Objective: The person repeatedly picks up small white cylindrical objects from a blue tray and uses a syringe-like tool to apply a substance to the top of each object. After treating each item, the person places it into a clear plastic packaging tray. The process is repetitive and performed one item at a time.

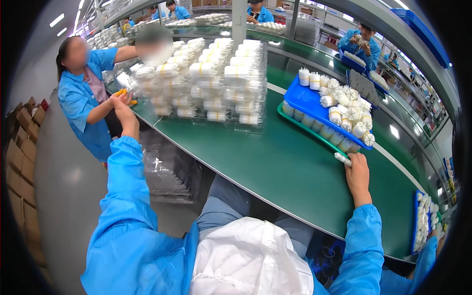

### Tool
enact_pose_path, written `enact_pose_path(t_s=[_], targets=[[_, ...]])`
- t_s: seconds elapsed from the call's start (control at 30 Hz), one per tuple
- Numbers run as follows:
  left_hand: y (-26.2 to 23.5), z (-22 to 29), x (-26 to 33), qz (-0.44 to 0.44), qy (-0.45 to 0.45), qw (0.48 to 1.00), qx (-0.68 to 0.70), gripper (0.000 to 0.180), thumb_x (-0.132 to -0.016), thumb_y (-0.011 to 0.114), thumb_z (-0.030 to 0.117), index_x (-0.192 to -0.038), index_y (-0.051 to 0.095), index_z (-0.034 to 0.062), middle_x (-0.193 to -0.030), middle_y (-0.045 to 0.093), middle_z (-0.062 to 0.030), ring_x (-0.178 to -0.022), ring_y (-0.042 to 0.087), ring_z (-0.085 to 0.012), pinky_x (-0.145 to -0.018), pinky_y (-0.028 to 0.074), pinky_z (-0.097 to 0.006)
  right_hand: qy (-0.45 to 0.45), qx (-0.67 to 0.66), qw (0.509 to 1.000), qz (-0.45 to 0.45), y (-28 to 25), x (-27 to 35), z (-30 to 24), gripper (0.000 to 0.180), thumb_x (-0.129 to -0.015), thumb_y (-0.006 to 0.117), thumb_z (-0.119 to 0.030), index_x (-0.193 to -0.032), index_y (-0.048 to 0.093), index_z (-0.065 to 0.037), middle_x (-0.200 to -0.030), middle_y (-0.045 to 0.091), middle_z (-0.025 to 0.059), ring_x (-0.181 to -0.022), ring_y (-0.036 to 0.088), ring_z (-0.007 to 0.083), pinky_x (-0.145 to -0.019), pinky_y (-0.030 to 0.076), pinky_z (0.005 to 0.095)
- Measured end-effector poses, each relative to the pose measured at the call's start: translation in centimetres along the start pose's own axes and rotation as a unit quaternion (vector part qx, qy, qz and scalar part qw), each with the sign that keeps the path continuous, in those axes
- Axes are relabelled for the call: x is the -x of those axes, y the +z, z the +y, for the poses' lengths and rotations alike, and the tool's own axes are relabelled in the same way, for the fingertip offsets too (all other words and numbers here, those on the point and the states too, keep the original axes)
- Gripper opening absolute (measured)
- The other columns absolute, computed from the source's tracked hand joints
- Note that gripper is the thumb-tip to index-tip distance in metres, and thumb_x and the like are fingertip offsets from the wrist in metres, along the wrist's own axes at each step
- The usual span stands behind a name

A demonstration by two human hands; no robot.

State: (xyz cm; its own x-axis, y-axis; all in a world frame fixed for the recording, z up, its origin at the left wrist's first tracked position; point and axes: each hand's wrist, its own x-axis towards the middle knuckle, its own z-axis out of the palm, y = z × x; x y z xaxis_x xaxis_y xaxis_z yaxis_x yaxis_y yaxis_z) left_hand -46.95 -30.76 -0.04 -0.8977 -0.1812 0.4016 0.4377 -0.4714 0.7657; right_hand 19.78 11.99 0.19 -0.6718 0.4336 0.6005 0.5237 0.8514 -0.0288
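My left hand (125, 117) is stretched out to the left, fingers closed, meeting a co-worker's hand. Small orange-yellow pieces (121, 93) show at the fingertips; which hand holds them is unclear. Over on the right, my right hand (358, 176) rests at the green table, its fingers closed on a small white cylinder (342, 159). Just beyond it, a blue tray (307, 101) carries white cylindrical parts (346, 103) with clear, ribbed ends. That tray is stacked on a green tray (295, 121) full of similar parts.
Clear plastic trays of white rolls (211, 83) stand in tall stacks on the green table (236, 157). More clear trays (169, 172) are piled below its edge. The co-worker (81, 98) stands at left. Another blue tray (419, 221) lies far right, beside a person's sleeve.
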Motion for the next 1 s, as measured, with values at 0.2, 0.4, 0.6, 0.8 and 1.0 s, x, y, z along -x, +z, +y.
enact_pose_path(t_s=[0.2,0.4,0.6,0.8,1.0], targets=[[1.7,-1.4,3.4,-0.009,-0.115,0.990,-0.086,0.095,-0.093,0.023,0.081,-0.135,0.054,0.0017,-0.132,0.058,-0.0191,-0.133,0.048,-0.0294,-0.114,0.028,-0.044,0.001,0.012,1.000,-0.012,-0.3,0.0,0.2,0.030,-0.075,0.071,0.000,-0.103,0.062,-0.002,-0.097,0.059,0.0137,-0.096,0.057,0.0350,-0.082,0.050,0.0451],[1.5,-1.6,4.4,-0.011,-0.146,0.986,-0.076,0.096,-0.091,0.029,0.082,-0.142,0.046,0.0023,-0.142,0.049,-0.0217,-0.133,0.046,-0.0345,-0.114,0.028,-0.047,-0.033,0.008,0.992,0.118,-1.5,-0.5,-2.3,0.022,-0.080,0.069,0.000,-0.101,0.064,-0.002,-0.099,0.063,0.0146,-0.095,0.060,0.0346,-0.080,0.050,0.0443],[1.8,-0.6,5.9,-0.141,-0.223,0.964,-0.041,0.102,-0.087,0.041,0.083,-0.154,0.025,0.0078,-0.145,0.040,-0.0236,-0.131,0.043,-0.0400,-0.111,0.033,-0.049,-0.140,-0.147,0.978,-0.055,-0.7,-1.0,-11.6,0.024,-0.082,0.070,-0.006,-0.106,0.065,-0.003,-0.108,0.066,0.0150,-0.101,0.064,0.0331,-0.086,0.052,0.0425],[2.3,0.8,5.4,-0.154,-0.278,0.948,-0.013,0.103,-0.084,0.043,0.085,-0.153,0.025,0.0110,-0.133,0.048,-0.0200,-0.116,0.053,-0.0343,-0.099,0.043,-0.047,-0.145,-0.187,0.970,-0.061,4.7,-6.2,-15.8,0.043,-0.085,0.067,-0.008,-0.127,0.058,-0.005,-0.121,0.064,0.0171,-0.109,0.062,0.0367,-0.093,0.050,0.0430],[2.8,2.3,3.0,-0.256,-0.397,0.881,0.026,0.088,-0.083,0.044,0.086,-0.130,0.048,0.0123,-0.116,0.056,-0.0148,-0.094,0.063,-0.0316,-0.081,0.052,-0.047,0.165,-0.595,0.766,-0.176,8.9,-11.7,-17.5,0.049,-0.094,0.054,-0.010,-0.142,0.046,0.000,-0.135,0.057,0.0180,-0.121,0.060,0.0281,-0.101,0.047,0.0370]])
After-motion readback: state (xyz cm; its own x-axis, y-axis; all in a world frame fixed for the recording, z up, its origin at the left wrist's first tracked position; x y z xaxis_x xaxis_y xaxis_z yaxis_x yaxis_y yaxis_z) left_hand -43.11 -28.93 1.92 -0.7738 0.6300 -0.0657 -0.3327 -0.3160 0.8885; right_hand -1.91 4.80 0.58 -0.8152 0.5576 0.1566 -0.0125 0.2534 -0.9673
